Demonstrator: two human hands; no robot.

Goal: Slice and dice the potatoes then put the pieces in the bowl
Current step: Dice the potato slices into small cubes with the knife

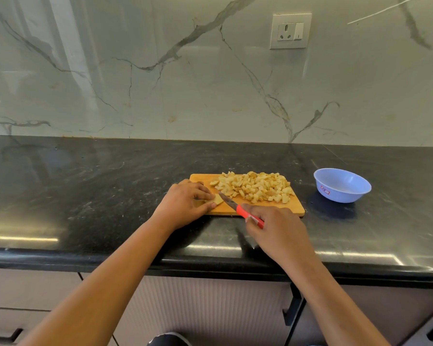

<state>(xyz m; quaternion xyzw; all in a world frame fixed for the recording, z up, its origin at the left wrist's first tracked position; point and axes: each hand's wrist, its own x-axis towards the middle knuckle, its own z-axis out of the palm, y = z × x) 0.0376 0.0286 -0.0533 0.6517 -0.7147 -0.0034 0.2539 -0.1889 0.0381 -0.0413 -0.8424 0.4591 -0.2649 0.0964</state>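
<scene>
On the bench (85, 196), the left hand (183, 203) pinches a potato bit (216, 199) by the knife (238, 207) the right hand (278, 236) grips, so fingers (205, 195) may get cut.

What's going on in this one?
A person is dicing potato on a wooden cutting board. The left hand holds a potato piece at the board's left end, and the right hand grips a red-handled knife with its blade at that piece. A pile of diced potato sits on the board; the blue bowl looks empty.
</scene>
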